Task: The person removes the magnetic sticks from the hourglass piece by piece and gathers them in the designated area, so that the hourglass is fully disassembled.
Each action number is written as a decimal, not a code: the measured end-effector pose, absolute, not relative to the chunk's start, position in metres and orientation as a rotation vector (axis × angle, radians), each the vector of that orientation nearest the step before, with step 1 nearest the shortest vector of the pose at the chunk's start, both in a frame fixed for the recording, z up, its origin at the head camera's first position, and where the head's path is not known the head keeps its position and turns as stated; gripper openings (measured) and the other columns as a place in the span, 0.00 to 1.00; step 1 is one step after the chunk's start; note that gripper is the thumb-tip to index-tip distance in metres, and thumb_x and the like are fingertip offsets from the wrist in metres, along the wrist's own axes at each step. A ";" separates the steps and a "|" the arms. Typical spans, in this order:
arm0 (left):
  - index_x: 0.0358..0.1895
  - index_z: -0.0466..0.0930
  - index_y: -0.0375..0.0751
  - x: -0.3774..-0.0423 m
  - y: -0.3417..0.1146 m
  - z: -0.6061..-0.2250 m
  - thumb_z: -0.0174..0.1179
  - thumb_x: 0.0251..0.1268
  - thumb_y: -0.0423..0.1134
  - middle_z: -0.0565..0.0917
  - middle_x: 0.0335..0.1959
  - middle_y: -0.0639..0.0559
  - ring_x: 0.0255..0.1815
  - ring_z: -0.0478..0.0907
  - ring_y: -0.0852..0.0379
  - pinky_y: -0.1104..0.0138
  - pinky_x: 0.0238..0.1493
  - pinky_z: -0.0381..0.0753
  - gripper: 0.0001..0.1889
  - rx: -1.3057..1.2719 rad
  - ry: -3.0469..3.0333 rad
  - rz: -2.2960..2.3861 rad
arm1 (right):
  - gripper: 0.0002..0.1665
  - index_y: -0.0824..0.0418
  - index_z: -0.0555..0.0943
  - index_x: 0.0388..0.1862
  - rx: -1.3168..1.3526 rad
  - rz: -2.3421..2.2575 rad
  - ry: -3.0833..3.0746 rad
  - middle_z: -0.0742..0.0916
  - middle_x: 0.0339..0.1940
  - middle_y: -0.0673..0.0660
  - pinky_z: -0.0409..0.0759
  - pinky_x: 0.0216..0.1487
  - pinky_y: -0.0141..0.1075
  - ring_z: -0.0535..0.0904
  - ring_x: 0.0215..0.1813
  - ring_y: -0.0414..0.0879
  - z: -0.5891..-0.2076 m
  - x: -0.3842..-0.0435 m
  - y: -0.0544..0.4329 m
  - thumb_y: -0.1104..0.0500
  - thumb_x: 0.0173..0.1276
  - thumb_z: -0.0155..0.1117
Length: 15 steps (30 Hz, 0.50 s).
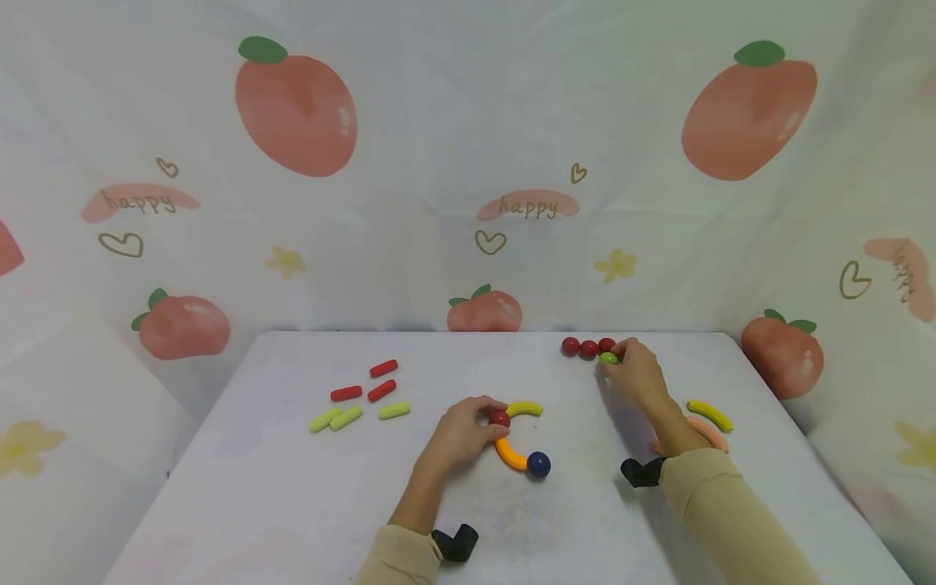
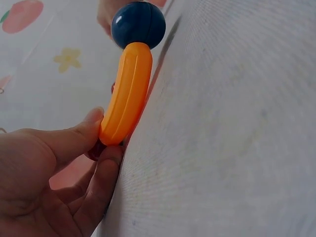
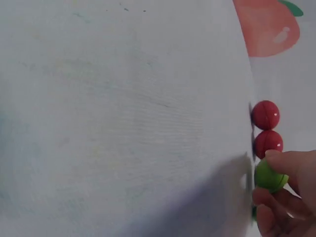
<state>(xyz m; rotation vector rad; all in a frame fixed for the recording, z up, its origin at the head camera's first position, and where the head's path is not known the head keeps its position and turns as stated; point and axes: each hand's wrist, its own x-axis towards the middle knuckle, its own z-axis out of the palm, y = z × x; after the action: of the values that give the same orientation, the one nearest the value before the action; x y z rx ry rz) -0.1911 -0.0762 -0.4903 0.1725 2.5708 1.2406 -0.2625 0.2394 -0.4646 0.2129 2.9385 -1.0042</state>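
Note:
My left hand (image 1: 464,431) holds a red ball (image 1: 500,418) between thumb and fingers, close over the tabletop. At that ball, an orange curved piece (image 1: 511,455) meets my fingertips and a yellow curved piece (image 1: 525,409) extends to the right. A dark blue ball (image 2: 138,25) sits at the orange piece's other end. At the back right, my right hand (image 1: 634,370) pinches a green ball (image 3: 270,176) beside several red balls (image 1: 588,349). A bit of another green thing (image 3: 255,213) shows behind my fingers in the right wrist view.
On the left of the white table (image 1: 292,496) lie red sticks (image 1: 383,390) and light green sticks (image 1: 347,418). A yellow curved piece (image 1: 709,415) and pink curved pieces (image 1: 708,432) lie by my right forearm, which partly covers the pink ones. A printed curtain (image 1: 409,162) hangs behind.

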 end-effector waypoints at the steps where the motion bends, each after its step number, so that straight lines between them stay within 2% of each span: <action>1: 0.57 0.83 0.61 -0.191 -0.076 -0.490 0.69 0.66 0.49 0.83 0.58 0.53 0.62 0.76 0.49 0.46 0.70 0.76 0.17 0.176 2.570 1.241 | 0.26 0.71 0.72 0.57 0.229 -1.002 2.932 0.81 0.52 0.69 0.81 0.56 0.48 0.77 0.50 0.58 -0.466 -0.263 0.240 0.55 0.70 0.66; 9: 0.58 0.82 0.58 -0.192 -0.074 -0.490 0.69 0.65 0.49 0.84 0.56 0.54 0.58 0.76 0.51 0.48 0.68 0.78 0.19 0.165 2.563 1.241 | 0.26 0.69 0.73 0.56 0.111 -0.879 3.080 0.78 0.54 0.68 0.79 0.53 0.52 0.76 0.50 0.60 -0.467 -0.255 0.231 0.54 0.69 0.69; 12: 0.58 0.82 0.57 -0.193 -0.074 -0.490 0.70 0.65 0.49 0.84 0.55 0.54 0.55 0.76 0.52 0.49 0.66 0.80 0.19 0.145 2.558 1.245 | 0.24 0.68 0.77 0.55 -0.105 -0.872 3.108 0.81 0.53 0.67 0.81 0.53 0.53 0.78 0.49 0.59 -0.461 -0.243 0.211 0.55 0.68 0.71; 15: 0.57 0.82 0.56 -0.193 -0.075 -0.489 0.70 0.65 0.49 0.84 0.54 0.54 0.54 0.76 0.52 0.49 0.65 0.81 0.18 0.144 2.554 1.250 | 0.22 0.64 0.81 0.55 -0.316 -0.898 2.987 0.85 0.51 0.62 0.84 0.54 0.49 0.79 0.49 0.53 -0.461 -0.232 0.183 0.56 0.66 0.73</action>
<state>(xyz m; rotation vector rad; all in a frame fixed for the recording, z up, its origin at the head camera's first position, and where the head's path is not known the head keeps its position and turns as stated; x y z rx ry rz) -0.1928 -0.0749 -0.4894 0.1440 2.5536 1.2502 -0.2322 0.1832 -0.4608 -0.3160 2.9874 -0.8979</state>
